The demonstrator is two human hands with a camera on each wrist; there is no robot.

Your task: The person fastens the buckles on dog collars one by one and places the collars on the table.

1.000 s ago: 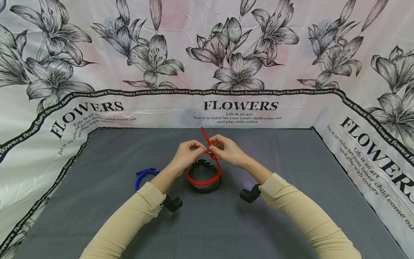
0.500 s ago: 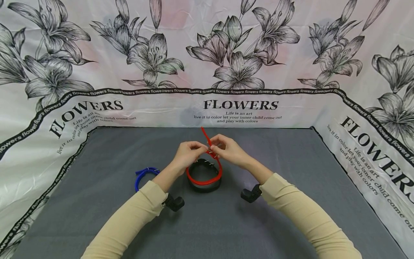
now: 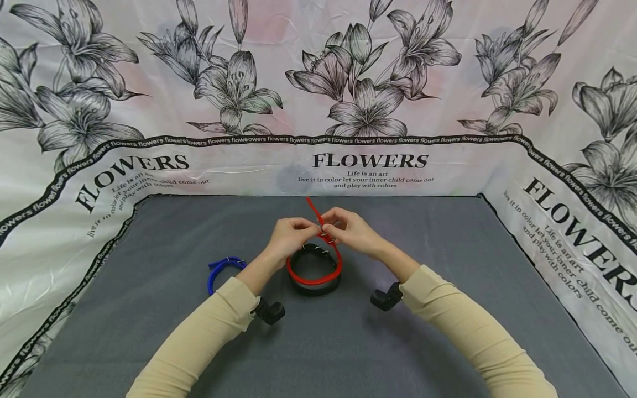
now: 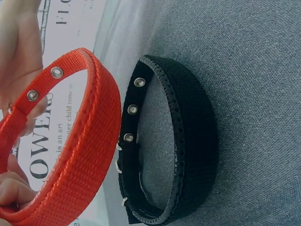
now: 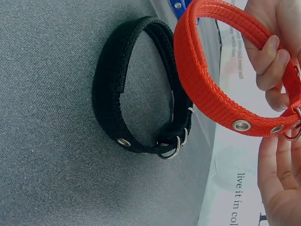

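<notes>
A red webbing pet collar (image 3: pixel 313 281), looped and with metal eyelets, is held up by both hands over the grey table. My left hand (image 3: pixel 292 236) pinches it on the left of its buckle. On the other side my right hand (image 3: pixel 352 231) pinches it near the buckle, and the free red strap end sticks up between the hands. Metal rings and eyelets of the red collar (image 5: pixel 211 94) show in the right wrist view. Just beneath it a black collar (image 4: pixel 193 141), also buckled in a loop with silver eyelets, stands on the table.
A blue collar (image 3: pixel 215 272) lies on the grey tablecloth (image 3: pixel 318 354) to the left, partly behind the left forearm. A white flower-print sheet (image 3: pixel 368 166) hangs at the back and sides of the table.
Both hands stay at the buckle with almost no shift. The red strap's free end leans slightly further left, and the left hand has come a little to the right.
</notes>
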